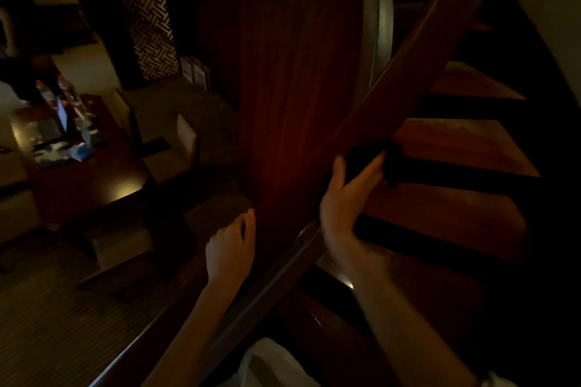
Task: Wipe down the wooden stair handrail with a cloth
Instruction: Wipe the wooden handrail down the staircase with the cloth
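I have one dark cloth [360,160], bunched on top of the wooden handrail [408,72] about midway along its visible run. My right hand [345,195] grips it there: the fingers [375,165] lie pressed together on the stair side of the cloth, with the thumb spread wide on the other side and the cloth between them. My left hand [231,245] hangs just beside the handrail on its room side, lower down, with its fingers loosely curled and holding nothing. On the stair side of the handrail I count three lit wooden treads [456,144]. Well off to the room side stands one dark counter [94,173] carrying a clutter of small things, too dim for me to count or to tell any container from its contents.
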Demonstrator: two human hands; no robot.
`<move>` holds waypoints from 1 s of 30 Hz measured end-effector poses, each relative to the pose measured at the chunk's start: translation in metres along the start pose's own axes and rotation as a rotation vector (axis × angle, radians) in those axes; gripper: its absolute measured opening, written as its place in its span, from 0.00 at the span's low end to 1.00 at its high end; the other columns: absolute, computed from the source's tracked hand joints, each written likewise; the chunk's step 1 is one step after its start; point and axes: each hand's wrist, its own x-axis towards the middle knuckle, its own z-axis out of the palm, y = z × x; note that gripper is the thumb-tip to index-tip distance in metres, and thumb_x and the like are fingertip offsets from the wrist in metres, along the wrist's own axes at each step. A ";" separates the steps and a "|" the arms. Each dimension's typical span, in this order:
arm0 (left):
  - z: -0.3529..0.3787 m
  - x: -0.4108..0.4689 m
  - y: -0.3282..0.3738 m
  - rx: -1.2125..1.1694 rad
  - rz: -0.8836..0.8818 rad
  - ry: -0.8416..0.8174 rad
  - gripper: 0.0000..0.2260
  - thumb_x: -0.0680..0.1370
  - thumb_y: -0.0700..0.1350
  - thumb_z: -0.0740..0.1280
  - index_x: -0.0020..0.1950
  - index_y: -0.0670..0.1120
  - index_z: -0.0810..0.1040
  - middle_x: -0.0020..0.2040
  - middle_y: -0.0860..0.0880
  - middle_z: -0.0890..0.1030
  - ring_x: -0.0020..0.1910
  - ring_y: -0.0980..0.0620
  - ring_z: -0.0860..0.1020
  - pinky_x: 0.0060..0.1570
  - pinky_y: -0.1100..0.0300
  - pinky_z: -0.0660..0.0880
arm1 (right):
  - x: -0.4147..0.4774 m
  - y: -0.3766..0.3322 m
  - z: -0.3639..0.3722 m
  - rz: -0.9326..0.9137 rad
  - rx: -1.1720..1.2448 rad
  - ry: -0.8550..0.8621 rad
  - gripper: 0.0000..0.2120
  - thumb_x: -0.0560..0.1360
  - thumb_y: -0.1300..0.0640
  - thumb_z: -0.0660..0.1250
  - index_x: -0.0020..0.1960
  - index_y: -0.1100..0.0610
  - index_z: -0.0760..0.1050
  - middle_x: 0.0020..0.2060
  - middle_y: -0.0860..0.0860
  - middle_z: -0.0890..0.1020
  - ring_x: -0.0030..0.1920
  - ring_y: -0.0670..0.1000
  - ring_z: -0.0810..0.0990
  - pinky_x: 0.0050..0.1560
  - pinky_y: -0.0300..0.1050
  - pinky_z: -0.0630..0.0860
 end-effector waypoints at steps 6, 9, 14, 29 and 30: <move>0.002 0.001 -0.002 0.016 0.036 0.040 0.16 0.83 0.51 0.53 0.35 0.56 0.66 0.28 0.48 0.76 0.27 0.49 0.77 0.28 0.61 0.71 | 0.079 -0.026 -0.011 -0.400 -0.565 0.099 0.25 0.83 0.53 0.55 0.78 0.59 0.56 0.77 0.58 0.56 0.77 0.58 0.52 0.76 0.56 0.56; 0.004 0.002 -0.004 0.035 0.044 0.037 0.15 0.83 0.51 0.53 0.37 0.57 0.69 0.28 0.51 0.74 0.27 0.51 0.77 0.29 0.61 0.72 | 0.003 0.006 0.002 -0.674 -0.716 -0.108 0.24 0.80 0.54 0.57 0.75 0.59 0.64 0.75 0.57 0.63 0.76 0.57 0.59 0.75 0.55 0.53; 0.003 0.002 -0.004 0.046 0.054 0.031 0.14 0.83 0.51 0.53 0.47 0.51 0.76 0.30 0.54 0.73 0.28 0.55 0.75 0.29 0.60 0.71 | -0.013 0.003 0.000 -1.003 -0.783 -0.438 0.18 0.76 0.55 0.66 0.65 0.58 0.76 0.65 0.55 0.77 0.68 0.57 0.73 0.70 0.52 0.65; 0.005 0.004 -0.008 -0.026 -0.041 0.030 0.19 0.84 0.47 0.51 0.35 0.49 0.70 0.29 0.49 0.74 0.25 0.53 0.73 0.26 0.63 0.66 | -0.045 -0.045 0.031 -1.006 -1.059 -0.792 0.28 0.85 0.47 0.46 0.34 0.56 0.73 0.36 0.52 0.80 0.42 0.53 0.78 0.50 0.48 0.69; 0.005 0.004 -0.008 -0.029 -0.038 0.027 0.19 0.84 0.47 0.51 0.36 0.48 0.71 0.29 0.48 0.75 0.26 0.51 0.74 0.26 0.62 0.67 | -0.042 -0.046 0.030 -1.024 -1.057 -0.825 0.27 0.85 0.47 0.47 0.33 0.55 0.73 0.32 0.50 0.77 0.39 0.52 0.76 0.49 0.48 0.70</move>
